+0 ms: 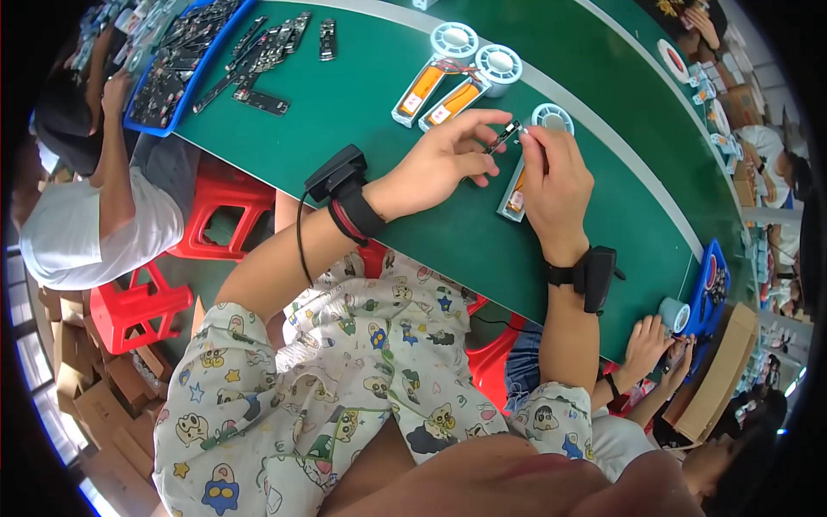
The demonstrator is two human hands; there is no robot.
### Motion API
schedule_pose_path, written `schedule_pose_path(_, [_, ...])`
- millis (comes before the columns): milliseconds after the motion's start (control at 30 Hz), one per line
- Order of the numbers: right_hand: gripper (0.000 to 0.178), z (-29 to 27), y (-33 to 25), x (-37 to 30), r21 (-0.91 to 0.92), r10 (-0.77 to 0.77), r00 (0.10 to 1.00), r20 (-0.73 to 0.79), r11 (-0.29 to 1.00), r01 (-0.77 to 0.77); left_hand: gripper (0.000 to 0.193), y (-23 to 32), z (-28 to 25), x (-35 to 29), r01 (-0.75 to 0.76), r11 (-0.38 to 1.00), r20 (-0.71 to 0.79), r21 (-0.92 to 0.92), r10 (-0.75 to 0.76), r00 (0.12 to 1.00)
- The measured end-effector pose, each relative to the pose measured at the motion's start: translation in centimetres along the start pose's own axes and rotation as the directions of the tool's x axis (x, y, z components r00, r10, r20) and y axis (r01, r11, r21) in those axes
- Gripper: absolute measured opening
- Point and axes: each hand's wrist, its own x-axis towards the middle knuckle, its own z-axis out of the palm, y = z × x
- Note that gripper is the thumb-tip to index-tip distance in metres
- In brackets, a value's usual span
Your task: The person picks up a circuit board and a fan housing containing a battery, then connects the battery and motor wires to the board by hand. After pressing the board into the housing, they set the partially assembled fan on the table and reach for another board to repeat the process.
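Note:
My left hand (439, 168) holds a small black circuit board (505, 136) between thumb and fingers, tilted above the table. Close against the board's upper end, my right hand (558, 185) has thumb and forefinger pinched on a small white connector (523, 130); its wire is mostly hidden by the fingers. Partly under my right hand lies a light blue fan housing (551, 117), its open handle holding an orange battery (518, 191). Two similar open housings with round grilles, one fan unit (422, 90) and another fan unit (454, 102), lie just beyond my left hand.
Loose black circuit boards (267, 52) lie at the far left beside a blue tray (177, 90) full of them. Toward the right edge are another blue tray (708, 293) and a co-worker's hands (655, 349) at a light blue part. Red stools (220, 211) stand at left.

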Motion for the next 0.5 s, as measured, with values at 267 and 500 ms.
schedule_pose_path(267, [0.009, 0.66, 0.09, -0.13, -0.004, -0.026, 1.000, -0.006, 1.000, 0.026, 0.059, -0.18, -0.74, -0.49, 0.016, 1.000, 0.030, 0.023, -0.017, 0.999])
schedule_pose_path(500, [0.010, 0.65, 0.59, 0.00, -0.007, -0.023, 1.000, 0.013, 1.000, 0.023, 0.059, -0.56, -0.48, -0.22, -0.009, 0.999, 0.016, 0.046, 0.008, 1.000])
